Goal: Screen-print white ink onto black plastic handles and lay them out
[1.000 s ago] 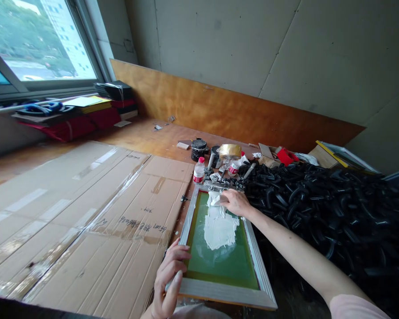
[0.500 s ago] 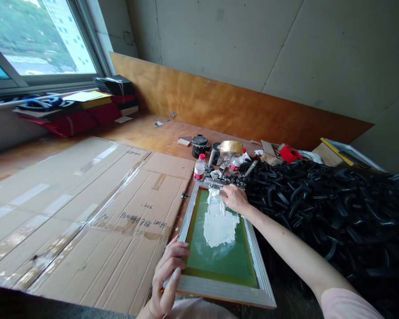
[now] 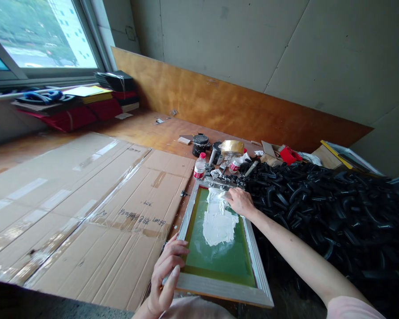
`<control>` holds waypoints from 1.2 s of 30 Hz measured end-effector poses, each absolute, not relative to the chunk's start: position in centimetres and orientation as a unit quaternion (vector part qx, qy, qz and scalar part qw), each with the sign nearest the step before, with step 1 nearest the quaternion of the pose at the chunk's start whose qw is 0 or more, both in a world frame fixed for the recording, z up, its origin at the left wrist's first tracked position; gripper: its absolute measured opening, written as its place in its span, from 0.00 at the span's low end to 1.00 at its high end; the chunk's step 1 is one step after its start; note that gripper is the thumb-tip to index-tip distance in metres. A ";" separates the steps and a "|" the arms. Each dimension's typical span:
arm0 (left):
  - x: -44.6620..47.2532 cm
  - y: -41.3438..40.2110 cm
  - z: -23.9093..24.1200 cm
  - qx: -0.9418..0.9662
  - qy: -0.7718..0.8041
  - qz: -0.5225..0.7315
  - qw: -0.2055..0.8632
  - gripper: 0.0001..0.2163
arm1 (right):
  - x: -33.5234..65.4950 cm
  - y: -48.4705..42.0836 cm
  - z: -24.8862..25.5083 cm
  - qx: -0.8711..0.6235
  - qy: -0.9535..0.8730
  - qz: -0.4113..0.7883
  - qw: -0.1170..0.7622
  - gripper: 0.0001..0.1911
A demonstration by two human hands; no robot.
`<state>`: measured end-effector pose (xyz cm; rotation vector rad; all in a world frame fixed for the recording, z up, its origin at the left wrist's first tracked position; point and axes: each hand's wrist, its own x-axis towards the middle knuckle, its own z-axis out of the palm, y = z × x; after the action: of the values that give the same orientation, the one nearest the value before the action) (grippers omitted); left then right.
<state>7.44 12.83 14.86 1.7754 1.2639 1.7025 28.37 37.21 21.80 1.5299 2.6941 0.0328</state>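
My left fingers [image 3: 173, 249] hold the framed green screen [image 3: 226, 291] by its left edge. My right fingers [image 3: 235, 195] curl at white paste [image 3: 219, 227] near its far end; I cannot tell their grip. Black parts [image 3: 319, 208] crowd the right edge; a narrow desk [image 3: 182, 210] strip borders the left.

Free room above cardboard [image 3: 119, 252] left of frame [image 3: 219, 287]; black heap [image 3: 335, 212] blocks right
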 end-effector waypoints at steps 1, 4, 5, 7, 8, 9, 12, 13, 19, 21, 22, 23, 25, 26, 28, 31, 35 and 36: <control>7.4 12.8 14.8 0.632 0.448 0.605 0.186 0.09 | 28.3 37.1 21.8 0.495 0.868 0.012 0.028 0.09; 7.4 12.8 14.6 0.631 0.446 0.606 0.188 0.09 | 27.4 37.0 22.3 0.508 0.860 0.005 0.052 0.11; 7.4 12.8 14.6 0.631 0.446 0.606 0.189 0.09 | 27.0 37.1 22.6 0.515 0.855 -0.003 0.059 0.11; 7.3 12.9 14.6 0.632 0.446 0.605 0.191 0.09 | 26.1 37.6 23.1 0.527 0.847 -0.024 0.065 0.13; 7.3 12.9 14.6 0.634 0.446 0.602 0.191 0.09 | 25.8 37.8 23.3 0.526 0.847 -0.034 0.062 0.14; 7.3 12.9 14.6 0.636 0.446 0.600 0.190 0.09 | 25.5 37.9 23.3 0.522 0.851 -0.039 0.054 0.14; 7.2 12.8 14.6 0.639 0.448 0.597 0.189 0.09 | 25.2 37.7 23.1 0.485 0.874 -0.026 0.026 0.10; 7.1 12.8 14.6 0.639 0.449 0.595 0.189 0.09 | 25.3 37.6 22.9 0.474 0.880 -0.017 0.021 0.09; 7.1 12.7 14.6 0.644 0.445 0.593 0.189 0.08 | 26.0 36.8 22.7 0.447 0.894 -0.016 0.023 0.08; 7.1 12.8 14.7 0.646 0.442 0.594 0.186 0.08 | 26.1 36.7 22.8 0.458 0.889 -0.005 0.020 0.08; 7.1 12.8 14.7 0.646 0.443 0.593 0.185 0.08 | 26.1 36.7 22.9 0.464 0.885 0.000 0.023 0.08; 7.1 12.8 14.8 0.647 0.445 0.591 0.185 0.08 | 26.1 36.7 23.0 0.466 0.884 0.002 0.027 0.08; 7.1 12.8 14.9 0.646 0.450 0.589 0.183 0.09 | 26.1 36.6 23.1 0.459 0.888 -0.001 0.030 0.09; 7.1 12.8 14.9 0.645 0.453 0.589 0.182 0.09 | 26.0 36.5 23.2 0.453 0.891 -0.004 0.027 0.09; 7.1 12.8 14.9 0.643 0.453 0.590 0.181 0.09 | 26.0 36.5 23.2 0.448 0.894 -0.006 0.020 0.09; 7.1 12.8 15.0 0.641 0.453 0.592 0.182 0.09 | 26.0 36.4 23.2 0.456 0.890 -0.002 0.021 0.09; 7.2 12.9 15.0 0.633 0.456 0.598 0.183 0.09 | 25.9 36.2 23.0 0.445 0.896 -0.011 0.011 0.10; 7.2 12.9 15.0 0.632 0.455 0.600 0.184 0.10 | 25.9 36.2 23.0 0.448 0.894 -0.013 0.007 0.10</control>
<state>7.17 12.93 14.99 1.7811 1.2816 1.6924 25.93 36.24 23.03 1.4011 2.7949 -0.0418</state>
